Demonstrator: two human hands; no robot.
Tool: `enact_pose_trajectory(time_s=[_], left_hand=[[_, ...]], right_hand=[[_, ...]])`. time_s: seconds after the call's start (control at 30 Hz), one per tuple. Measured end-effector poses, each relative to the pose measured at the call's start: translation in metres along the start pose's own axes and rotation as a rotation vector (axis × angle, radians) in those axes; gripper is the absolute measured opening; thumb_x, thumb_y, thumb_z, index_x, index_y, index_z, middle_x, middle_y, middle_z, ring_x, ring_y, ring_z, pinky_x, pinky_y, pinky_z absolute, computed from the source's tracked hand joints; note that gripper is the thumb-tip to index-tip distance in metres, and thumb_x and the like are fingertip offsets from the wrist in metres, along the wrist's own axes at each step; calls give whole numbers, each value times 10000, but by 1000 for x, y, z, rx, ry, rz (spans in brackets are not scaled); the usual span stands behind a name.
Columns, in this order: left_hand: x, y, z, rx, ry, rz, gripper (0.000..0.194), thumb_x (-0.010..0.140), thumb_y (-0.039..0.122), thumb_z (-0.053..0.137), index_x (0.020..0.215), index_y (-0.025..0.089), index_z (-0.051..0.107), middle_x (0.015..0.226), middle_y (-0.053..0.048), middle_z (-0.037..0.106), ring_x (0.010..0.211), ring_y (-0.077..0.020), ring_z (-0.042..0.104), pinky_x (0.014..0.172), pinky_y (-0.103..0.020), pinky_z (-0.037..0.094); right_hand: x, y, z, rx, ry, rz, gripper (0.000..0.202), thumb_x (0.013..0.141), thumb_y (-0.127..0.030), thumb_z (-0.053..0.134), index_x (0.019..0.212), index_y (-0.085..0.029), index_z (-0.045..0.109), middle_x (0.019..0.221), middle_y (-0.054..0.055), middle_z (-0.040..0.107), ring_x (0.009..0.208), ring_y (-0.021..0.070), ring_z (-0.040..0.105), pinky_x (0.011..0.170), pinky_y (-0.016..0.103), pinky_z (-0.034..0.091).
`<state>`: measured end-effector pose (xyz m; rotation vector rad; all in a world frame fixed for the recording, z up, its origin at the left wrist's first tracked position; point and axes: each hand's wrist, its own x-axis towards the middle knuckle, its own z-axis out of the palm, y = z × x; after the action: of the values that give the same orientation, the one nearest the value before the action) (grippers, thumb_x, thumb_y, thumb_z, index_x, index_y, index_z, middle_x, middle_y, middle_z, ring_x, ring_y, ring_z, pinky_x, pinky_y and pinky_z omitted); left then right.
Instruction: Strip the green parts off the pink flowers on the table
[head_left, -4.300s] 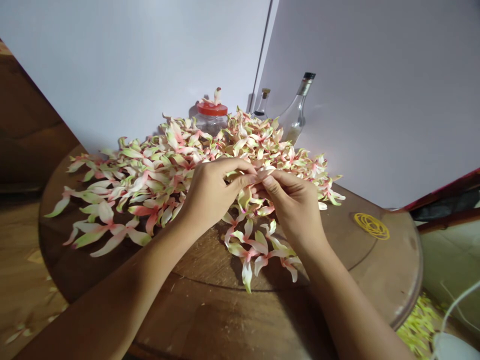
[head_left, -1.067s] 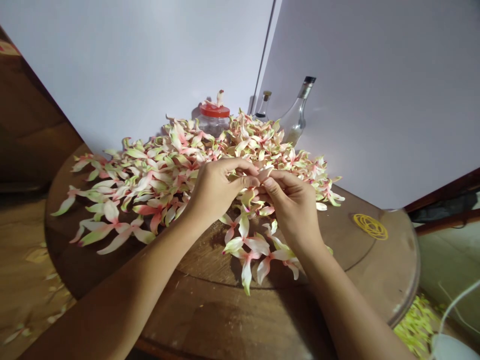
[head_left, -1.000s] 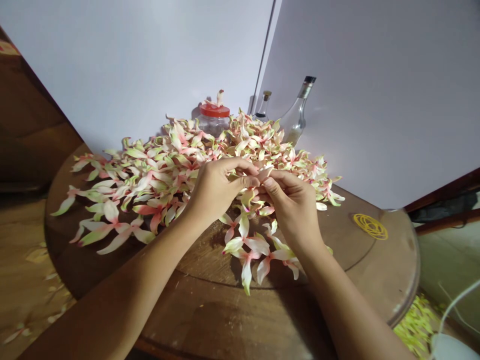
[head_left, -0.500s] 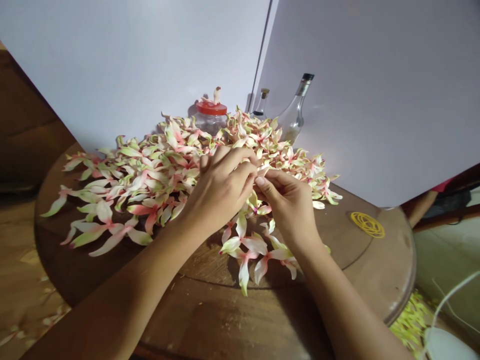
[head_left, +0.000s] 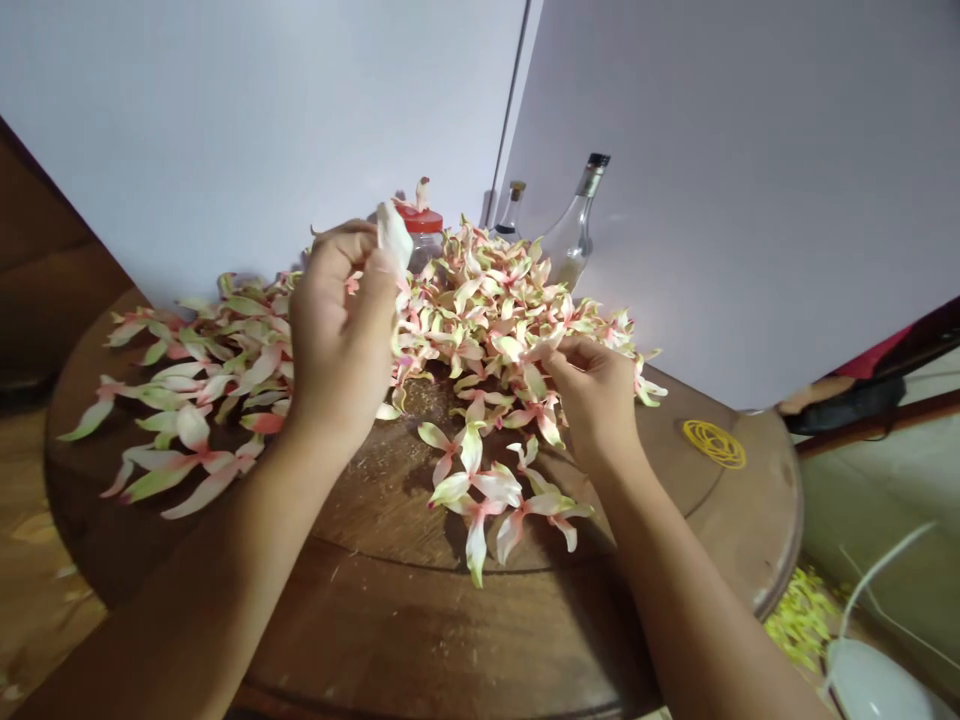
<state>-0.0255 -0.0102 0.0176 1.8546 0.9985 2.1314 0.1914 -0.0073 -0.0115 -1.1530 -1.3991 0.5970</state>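
Note:
My left hand (head_left: 341, 320) is raised above the left part of the heap, its fingers pinching a whitish flower (head_left: 394, 236) by the thumb tip. Lower and to the right, my right hand (head_left: 598, 395) is closed at the fingertips on a pale pink petal (head_left: 546, 346); whether it belongs to a whole flower I cannot tell. Behind and between both hands lies a heap of pink, white and green flowers (head_left: 487, 290). A smaller cluster of flowers (head_left: 480, 490) lies in front, on the round wooden table (head_left: 420, 620).
A jar with a red lid (head_left: 421, 220) stands at the back, near a small corked bottle (head_left: 511, 212) and a tilted clear bottle (head_left: 574, 235). Yellow rubber bands (head_left: 714, 444) lie on the right. Pale walls close off the back. Yellow-green pieces (head_left: 799, 620) cover the floor at right.
My hands, together over the heap before, have come apart. The left has moved left and up with a flower; the right stays near its place. The view has shifted slightly.

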Motion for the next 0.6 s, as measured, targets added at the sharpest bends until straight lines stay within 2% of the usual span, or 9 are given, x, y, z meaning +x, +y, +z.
enact_pose_trajectory(time_s=[0.07,0.13,0.17,0.23,0.37,0.5,0.6], left_hand=[[3,4,-3,-192,-96,-36,214,1003,192,425,893,205,608,1081,-15,646,1019,-163,604,892,-342,540],[2,11,-2,-215,-208,4,281,997,227,424,762,213,577,1137,-19,658,1155,-200,594,962,-390,542],[0,15,0,-159,-249,36,285,997,242,435,752,221,578,1150,-19,665,1202,-208,582,1002,-414,531],[-5,20,7,5,-303,118,208,986,238,490,826,237,623,1098,-20,694,1162,-201,613,1027,-434,520],[-17,16,18,243,-424,276,71,912,153,630,930,195,685,993,-41,731,989,-191,660,925,-379,538],[-23,6,21,286,-465,265,147,852,33,638,866,175,672,916,-36,728,878,-170,659,792,-307,526],[-22,5,19,285,-437,218,136,819,53,711,803,178,659,839,-13,723,820,-161,659,749,-290,511]], right_hand=[[5,5,-5,80,40,35,153,839,-303,674,798,-165,726,748,46,698,596,116,580,564,271,488],[7,6,-8,108,62,44,148,843,-308,679,809,-169,717,758,45,698,603,117,588,579,275,504],[6,5,-8,110,60,37,150,849,-314,683,813,-172,715,759,44,696,612,120,596,585,277,510],[3,0,-5,107,30,11,164,864,-335,693,816,-180,714,760,40,696,632,127,611,601,280,525],[-11,-16,7,168,-118,-43,187,863,-371,730,812,-193,703,727,17,683,651,131,627,647,284,564],[-22,-27,18,213,-244,-58,224,907,-418,687,890,-198,725,784,25,703,730,149,678,703,290,601],[-24,-29,19,217,-274,-57,240,929,-428,662,898,-201,735,798,26,710,730,144,680,711,287,608]])
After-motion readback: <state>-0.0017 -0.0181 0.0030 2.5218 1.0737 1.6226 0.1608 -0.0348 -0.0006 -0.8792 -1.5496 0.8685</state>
